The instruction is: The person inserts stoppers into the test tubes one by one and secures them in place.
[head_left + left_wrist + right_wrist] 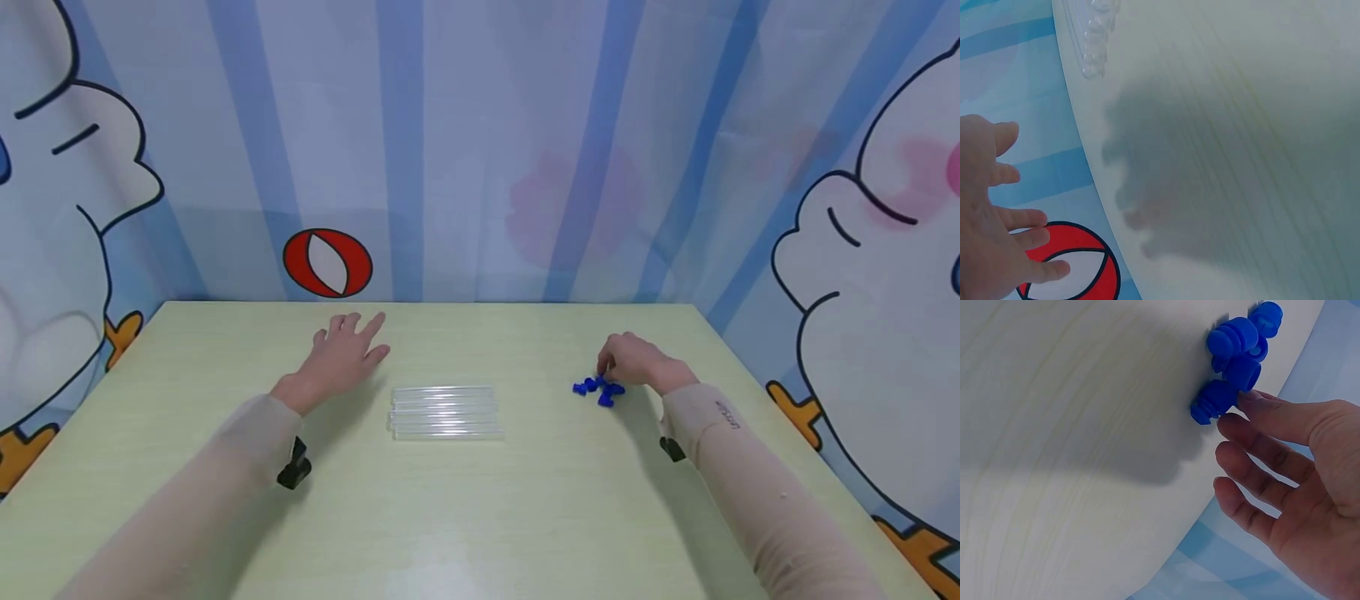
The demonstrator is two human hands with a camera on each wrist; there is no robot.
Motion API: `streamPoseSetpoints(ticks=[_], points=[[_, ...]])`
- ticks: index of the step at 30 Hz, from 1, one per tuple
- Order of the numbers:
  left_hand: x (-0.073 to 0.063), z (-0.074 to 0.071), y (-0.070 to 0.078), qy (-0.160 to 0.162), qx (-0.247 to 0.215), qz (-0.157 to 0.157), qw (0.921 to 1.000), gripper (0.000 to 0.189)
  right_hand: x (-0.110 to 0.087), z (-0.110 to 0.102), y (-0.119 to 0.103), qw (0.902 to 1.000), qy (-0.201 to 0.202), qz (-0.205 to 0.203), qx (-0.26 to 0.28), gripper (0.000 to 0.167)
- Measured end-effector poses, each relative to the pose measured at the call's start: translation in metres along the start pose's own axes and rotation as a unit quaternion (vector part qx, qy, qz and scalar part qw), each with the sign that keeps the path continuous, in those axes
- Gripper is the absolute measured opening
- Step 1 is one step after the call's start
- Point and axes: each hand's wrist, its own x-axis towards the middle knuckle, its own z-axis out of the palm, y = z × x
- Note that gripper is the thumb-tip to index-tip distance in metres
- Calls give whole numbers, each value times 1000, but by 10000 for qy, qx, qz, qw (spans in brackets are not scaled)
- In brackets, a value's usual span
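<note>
My left hand (337,358) hovers over the table with its fingers spread, and nothing is in it. Several clear plastic tubes (446,412) lie side by side to its right, and their ends (1092,40) show in the left wrist view. My right hand (633,360) is lowered at a small cluster of blue caps (606,400). In the right wrist view, its thumb and index finger pinch at a blue cap (1215,399) on the cluster's near side. The index fingertip is mostly hidden behind the thumb. The other fingers curve loosely below.
The pale wood-grain table (450,517) ends at a striped blue curtain (465,150) behind it. Cartoon figures are printed on the curtain at both sides, and a red and white ball (300,265) is printed near the back edge.
</note>
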Motion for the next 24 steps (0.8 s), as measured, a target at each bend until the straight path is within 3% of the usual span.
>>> streamPoseSetpoints(ticks=[5, 13, 24], points=[[3, 4, 8, -49, -261, 350, 9990, 60, 1, 0, 0, 10000, 17, 13, -40, 18], [9, 15, 23, -444, -564, 720, 9948, 54, 1, 1, -1, 10000, -11, 24, -31, 15], [18, 26, 45, -661, -487, 1218, 9891, 24, 2, 1, 0, 9999, 32, 77, -87, 12]])
